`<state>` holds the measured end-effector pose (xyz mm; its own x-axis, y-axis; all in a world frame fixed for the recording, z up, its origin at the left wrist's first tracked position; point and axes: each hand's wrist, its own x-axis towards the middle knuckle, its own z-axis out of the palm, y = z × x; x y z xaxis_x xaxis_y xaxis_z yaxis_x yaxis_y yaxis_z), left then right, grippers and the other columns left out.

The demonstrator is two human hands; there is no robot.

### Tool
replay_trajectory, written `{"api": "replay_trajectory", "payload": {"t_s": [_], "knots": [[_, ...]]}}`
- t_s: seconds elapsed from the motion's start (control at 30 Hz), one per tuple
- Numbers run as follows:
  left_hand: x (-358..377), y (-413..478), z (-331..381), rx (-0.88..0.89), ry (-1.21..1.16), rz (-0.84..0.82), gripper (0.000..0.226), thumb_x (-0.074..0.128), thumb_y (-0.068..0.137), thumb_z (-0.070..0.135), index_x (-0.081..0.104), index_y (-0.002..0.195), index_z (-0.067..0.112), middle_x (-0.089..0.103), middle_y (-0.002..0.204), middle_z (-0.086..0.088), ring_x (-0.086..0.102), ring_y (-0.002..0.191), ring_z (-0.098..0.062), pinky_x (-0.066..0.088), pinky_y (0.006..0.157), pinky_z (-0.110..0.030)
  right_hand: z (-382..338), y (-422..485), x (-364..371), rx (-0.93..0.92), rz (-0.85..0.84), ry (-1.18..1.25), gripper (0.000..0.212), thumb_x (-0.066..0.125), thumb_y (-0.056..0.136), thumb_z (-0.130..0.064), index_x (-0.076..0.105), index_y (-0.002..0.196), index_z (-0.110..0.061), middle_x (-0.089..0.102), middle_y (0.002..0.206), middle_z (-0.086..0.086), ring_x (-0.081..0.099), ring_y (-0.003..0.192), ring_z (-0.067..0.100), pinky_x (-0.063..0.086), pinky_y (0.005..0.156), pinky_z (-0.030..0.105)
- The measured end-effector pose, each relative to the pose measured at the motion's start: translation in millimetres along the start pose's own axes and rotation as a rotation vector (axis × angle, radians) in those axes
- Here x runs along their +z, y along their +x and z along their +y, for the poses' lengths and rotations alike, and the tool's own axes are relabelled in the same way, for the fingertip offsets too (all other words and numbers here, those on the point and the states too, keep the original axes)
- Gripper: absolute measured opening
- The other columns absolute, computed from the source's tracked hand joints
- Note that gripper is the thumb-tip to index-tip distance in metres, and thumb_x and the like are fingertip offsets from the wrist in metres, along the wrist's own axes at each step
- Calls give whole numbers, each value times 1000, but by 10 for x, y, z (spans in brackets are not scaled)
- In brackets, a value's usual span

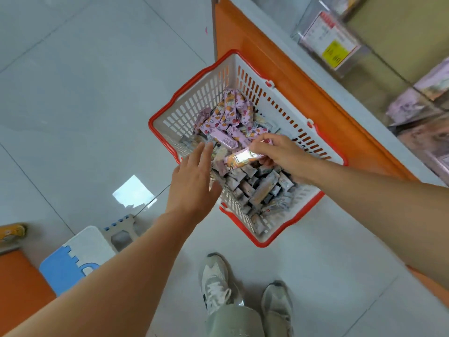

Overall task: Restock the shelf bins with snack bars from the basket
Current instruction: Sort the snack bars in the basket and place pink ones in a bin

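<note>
Basket (209,93): white lattice walls and a red rim. It stands on the pale tiled floor (85,93), and its far right side is against the orange shelf base (286,69).
Pink bars (230,115): heaped inside the basket at its far end, in wrappers printed with small cartoon figures.
Grey bars (257,188): piled inside the basket at its near end.
Right hand (279,152): reaches in over the basket's right rim. Thumb and fingers pinch one held bar (243,158), which lies crosswise above the heap (glare whitens the middle of its wrapper).
Left hand (194,181): flat, with fingers straight and close together, grasping nothing. It hangs over the basket's left rim, fingertips near the held bar's left end.
Shelf bins (315,32): clear-walled, up and to the right of the basket, above the orange base. One carries a yellow price tag (333,53). The pinkish packets (410,105) further right are too blurred to read.
Shoes (216,283): two pale trainers on the floor just on the near side of the basket.
Foam mat (73,259): blue and white, well to the basket's near left.
</note>
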<state>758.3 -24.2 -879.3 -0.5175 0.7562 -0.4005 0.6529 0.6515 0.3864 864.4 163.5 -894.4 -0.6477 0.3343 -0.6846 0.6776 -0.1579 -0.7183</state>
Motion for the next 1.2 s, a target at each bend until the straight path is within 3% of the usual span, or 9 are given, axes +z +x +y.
{"api": "replay_trajectory", "payload": {"t_s": [0.1, 0.17, 0.23, 0.37, 0.5, 0.63, 0.83, 1.1, 1.2], "knots": [[-225, -83, 349, 48, -85, -64, 75, 63, 90, 34, 22, 152, 25, 40, 147, -3, 38, 133, -25, 36, 107, -40, -231, -317, -112, -7, -45, 23, 24, 61, 93, -28, 64, 109, -10, 62, 100, 18, 56, 80, 16, 43, 76, 28], [-364, -151, 606, 30, -143, -74, 51, 61, 90, 32, 42, 137, 23, 58, 119, -1, 53, 109, -23, 45, 85, -34, -376, -518, -168, -24, -29, 45, 30, 64, 91, -35, 60, 113, -15, 56, 89, 13, 52, 75, 15, 43, 72, 28], [-506, -227, 850, -6, -155, -10, 18, 57, 92, 31, 50, 104, 21, 59, 93, 1, 56, 87, -23, 38, 66, -31, -497, -705, -233, -46, 19, 89, 45, 67, 88, -42, 52, 126, -21, 56, 88, 7, 53, 74, 14, 44, 67, 25], [-794, -352, 1270, -48, -168, 48, 20, 52, 95, 35, 43, 89, 18, 52, 76, 4, 49, 70, -19, 32, 55, -31, -697, -1037, -410, -90, 80, 215, 45, 72, 85, -36, 53, 120, -17, 68, 106, 7, 67, 84, 14, 52, 66, 25], [-1015, -348, 1632, 8, -93, 43, 20, 50, 96, 36, 45, 97, 17, 56, 85, 2, 53, 77, -21, 45, 64, -37, -863, -1271, -648, -117, 78, 253, 41, 71, 88, -23, 52, 123, -9, 66, 111, 14, 70, 85, 17, 57, 70, 29], [-1166, -191, 1902, 103, -24, -9, 35, 54, 94, 36, 45, 121, 16, 57, 116, -5, 54, 102, -26, 48, 83, -40, -937, -1337, -948, -172, 313, 324, 47, 71, 87, -22, 47, 127, -12, 64, 115, 12, 69, 94, 21, 56, 89, 45], [-1302, 239, 2027, 179, 152, 17, 64, 54, 94, 29, 25, 149, 13, 31, 152, -9, 29, 139, -28, 28, 113, -39, -1029, -1221, -1406, -239, 688, 390, 43, 70, 88, -26, 40, 118, -21, 63, 112, 10, 65, 102, 29, 52, 94, 51], [-1438, 932, 1947, 268, 293, 2, 75, 50, 96, 23, 5, 155, 14, -1, 163, -7, -4, 149, -25, 3, 122, -40, -1147, -778, -1679, -183, 866, 357, 40, 65, 91, -15, 43, 123, -15, 62, 100, 1, 59, 94, 20, 49, 88, 35], [-1496, 1182, 1884, 307, 427, -15, 78, 43, 98, 25, -10, 153, 9, -17, 161, -10, -18, 148, -25, -7, 121, -38, -1202, -563, -1679, -106, 935, 298, 44, 67, 88, -13, 46, 125, -8, 61, 98, 4, 61, 93, 23, 51, 90, 38]]}}
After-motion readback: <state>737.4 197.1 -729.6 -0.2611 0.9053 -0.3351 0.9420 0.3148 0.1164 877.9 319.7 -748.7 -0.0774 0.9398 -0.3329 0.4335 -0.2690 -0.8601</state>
